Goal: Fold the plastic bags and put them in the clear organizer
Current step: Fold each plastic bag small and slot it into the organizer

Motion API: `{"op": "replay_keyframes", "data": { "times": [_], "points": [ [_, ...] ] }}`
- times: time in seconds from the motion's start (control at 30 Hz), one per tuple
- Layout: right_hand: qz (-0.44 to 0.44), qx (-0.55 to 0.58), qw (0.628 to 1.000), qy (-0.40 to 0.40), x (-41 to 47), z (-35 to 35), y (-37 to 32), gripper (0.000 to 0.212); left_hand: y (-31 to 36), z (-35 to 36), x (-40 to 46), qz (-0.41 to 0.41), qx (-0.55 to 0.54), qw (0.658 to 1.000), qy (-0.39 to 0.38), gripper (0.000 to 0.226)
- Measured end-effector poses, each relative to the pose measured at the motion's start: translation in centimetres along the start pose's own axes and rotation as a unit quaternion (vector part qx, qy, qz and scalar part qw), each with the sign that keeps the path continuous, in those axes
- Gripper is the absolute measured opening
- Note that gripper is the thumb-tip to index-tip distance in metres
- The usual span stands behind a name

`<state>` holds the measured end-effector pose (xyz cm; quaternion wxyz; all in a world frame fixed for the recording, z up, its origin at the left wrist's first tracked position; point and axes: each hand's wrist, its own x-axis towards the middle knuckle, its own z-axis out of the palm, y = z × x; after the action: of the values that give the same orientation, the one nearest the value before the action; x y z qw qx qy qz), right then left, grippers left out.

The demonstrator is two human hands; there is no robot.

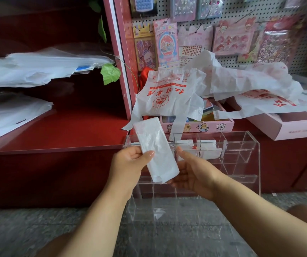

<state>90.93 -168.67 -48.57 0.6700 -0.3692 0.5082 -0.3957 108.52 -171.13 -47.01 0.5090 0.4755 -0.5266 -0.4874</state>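
A white plastic bag folded into a long strip [154,149] is held tilted in front of the clear organizer [241,145]. My left hand [128,160] pinches its left edge with thumb on top. My right hand [189,173] supports its lower end from underneath. The clear organizer stands on the floor against the red counter; two of its top compartments hold folded white bags [206,147]. Unfolded white bags with red print [169,95] lie heaped on the pink boxes behind it.
A red counter [65,130] with stacks of white plastic sheets [28,67] lies to the left. Pink boxes [286,125] sit at the right. A pegboard with hanging sticker packs [232,34] rises behind. Grey stone floor [28,229] is below.
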Motion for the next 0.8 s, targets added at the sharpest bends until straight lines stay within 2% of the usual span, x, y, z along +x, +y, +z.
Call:
{"op": "replay_keyframes", "data": {
  "times": [0.23, 0.37, 0.5, 0.6, 0.7, 0.8],
  "points": [
    [-0.109, 0.046, 0.992, 0.04, 0.2, 0.3, 0.2, 0.019, -0.1, -0.1, -0.1, -0.013, 0.001, 1.0, -0.01, 0.009],
    [-0.148, 0.029, 0.988, 0.039, 0.3, 0.3, 0.5, 0.011, -0.3, 0.3, -0.1, -0.012, 0.013, 1.0, -0.012, 0.007],
    [-0.202, 0.016, 0.977, 0.066, 0.3, 0.5, 0.5, 0.028, -0.4, 0.7, -0.1, -0.023, 0.023, 0.999, 0.002, 0.01],
    [-0.233, -0.031, 0.967, 0.1, 0.5, 0.4, 0.6, 0.035, -0.3, 0.7, -0.2, -0.146, 0.049, 0.988, 0.021, 0.027],
    [-0.255, -0.06, 0.958, 0.114, 0.5, 0.4, 0.8, 0.037, -0.1, 0.5, -0.7, -0.302, -0.023, 0.95, -0.07, 0.042],
    [-0.261, -0.085, 0.956, 0.101, 0.6, 0.4, 1.2, 0.036, -0.2, 0.6, -0.4, -0.32, -0.128, 0.936, -0.072, 0.035]
  ]
}}
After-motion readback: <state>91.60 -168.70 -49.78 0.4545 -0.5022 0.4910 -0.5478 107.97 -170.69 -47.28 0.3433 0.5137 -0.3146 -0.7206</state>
